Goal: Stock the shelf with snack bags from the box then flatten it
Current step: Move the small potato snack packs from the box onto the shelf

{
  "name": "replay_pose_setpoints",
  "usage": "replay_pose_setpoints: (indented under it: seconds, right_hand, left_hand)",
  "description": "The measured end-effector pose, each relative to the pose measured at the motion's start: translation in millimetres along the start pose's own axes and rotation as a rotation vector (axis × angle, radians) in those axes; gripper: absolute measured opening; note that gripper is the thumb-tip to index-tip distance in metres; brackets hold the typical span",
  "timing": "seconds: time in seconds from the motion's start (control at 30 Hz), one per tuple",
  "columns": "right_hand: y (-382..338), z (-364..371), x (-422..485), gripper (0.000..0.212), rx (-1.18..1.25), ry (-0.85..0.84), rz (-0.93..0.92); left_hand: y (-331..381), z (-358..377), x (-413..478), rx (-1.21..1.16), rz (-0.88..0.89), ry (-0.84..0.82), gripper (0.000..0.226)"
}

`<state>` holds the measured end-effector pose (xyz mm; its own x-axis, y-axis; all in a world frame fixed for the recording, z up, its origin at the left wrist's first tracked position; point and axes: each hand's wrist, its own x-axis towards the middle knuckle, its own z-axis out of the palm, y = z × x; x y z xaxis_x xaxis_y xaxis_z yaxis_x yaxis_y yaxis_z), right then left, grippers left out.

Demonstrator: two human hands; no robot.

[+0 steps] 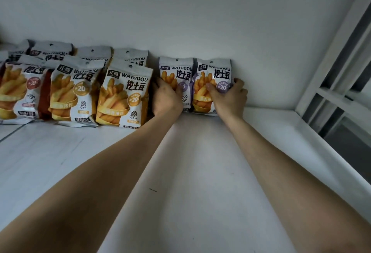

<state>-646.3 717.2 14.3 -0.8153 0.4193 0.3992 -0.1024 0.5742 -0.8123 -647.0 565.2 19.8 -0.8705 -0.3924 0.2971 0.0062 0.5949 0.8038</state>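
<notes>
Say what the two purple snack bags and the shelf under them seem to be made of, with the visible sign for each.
The purple snack bags: probably thin printed plastic film, fairly glossy; the fronts puff, crease and catch soft highlights. The shelf: a hard white board, smooth and matte, likely painted or laminated; faint scuffs, no grain. Its core cannot be told.

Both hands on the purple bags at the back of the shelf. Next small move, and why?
Probably let go of both bags and pull the hands out. The left hand grips the left purple bag and the right hand grips the right purple bag. Both bags stand upright, side by side against the wall, with their bottoms on the shelf. They look placed.
</notes>
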Motion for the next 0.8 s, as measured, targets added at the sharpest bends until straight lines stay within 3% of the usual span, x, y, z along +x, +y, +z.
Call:
replay_pose_setpoints:
  seconds: [0.1,0.2,0.33,0.53,0.8]
  right_hand:
    - [-7.4,-6.9,-16.2,0.090,-0.147,0.096,-0.183]
    - [-0.9,-11.2,-25.7,0.094,-0.222,-0.039,-0.311]
    - [6.8,-13.7,-29.2,0.104,-0.234,-0.198,-0.332]
    - [7.8,-9.0,-22.5,0.101,-0.334,-0.246,-0.320]
    - [-8.2,-5.3,-34.7,0.096,-0.579,-0.105,-0.235]
  left_hand:
    - [6.0,-5.6,-17.5,0.105,0.113,0.041,0.086]
    - [-7.8,-6.7,-28.4,0.139,0.266,-0.059,0.087]
    - [-32.7,-6.5,-16.9,0.026,0.382,-0.122,0.091]
    - [-36.2,-3.5,-4.1,0.022,0.368,-0.157,0.097]
    - [-11.4,-12.8,-23.9,0.180,0.197,-0.185,0.087]
